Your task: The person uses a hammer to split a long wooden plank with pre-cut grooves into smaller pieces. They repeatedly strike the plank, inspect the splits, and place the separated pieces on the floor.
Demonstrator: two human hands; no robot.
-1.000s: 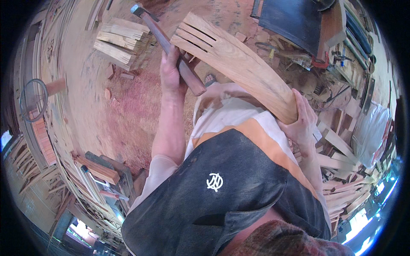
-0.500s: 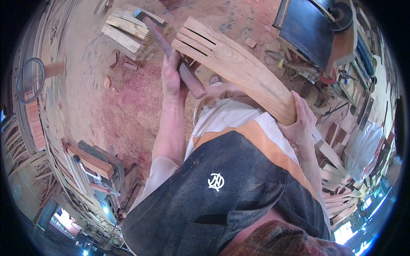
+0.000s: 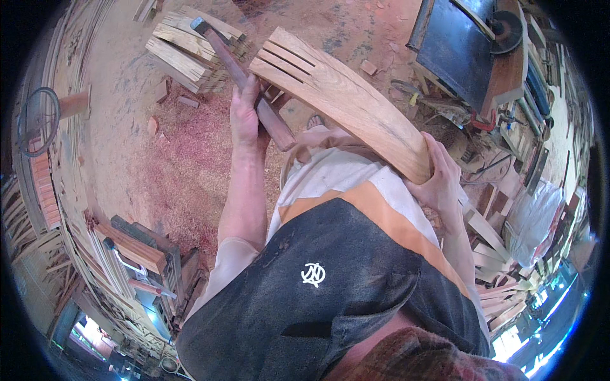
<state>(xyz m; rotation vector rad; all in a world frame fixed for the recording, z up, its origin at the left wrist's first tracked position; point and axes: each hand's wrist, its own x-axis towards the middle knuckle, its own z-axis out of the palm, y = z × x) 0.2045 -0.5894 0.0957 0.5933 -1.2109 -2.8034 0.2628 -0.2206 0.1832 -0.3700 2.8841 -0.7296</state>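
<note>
My left hand (image 3: 245,114) is closed around a dark reddish-brown wooden bar (image 3: 223,56) with a blue-grey far end. Its kind is not clear. Past my left fingers, the bar's thick near end points toward my lap. My right hand (image 3: 440,173) grips the near right end of a curved, light-brown board (image 3: 356,98), thumb on one side and fingers on the other. Several narrow slots are cut into the board's far left end, which lies close beside my left hand. Whether my left fingers also touch the board is hidden.
Cut timber (image 3: 184,51) is stacked at the far left. A dark-topped machine with a round disc (image 3: 506,32) stands far right, near a red clamp (image 3: 484,122). Sawdust (image 3: 184,165) covers the floor. Planks (image 3: 136,244) lean at the left, and offcuts (image 3: 486,235) lie at the right.
Both hands, the bar and the board have shifted slightly left in view, along with the surroundings. The board has tilted a little, showing its slots more fully. Both grips stay the same.
</note>
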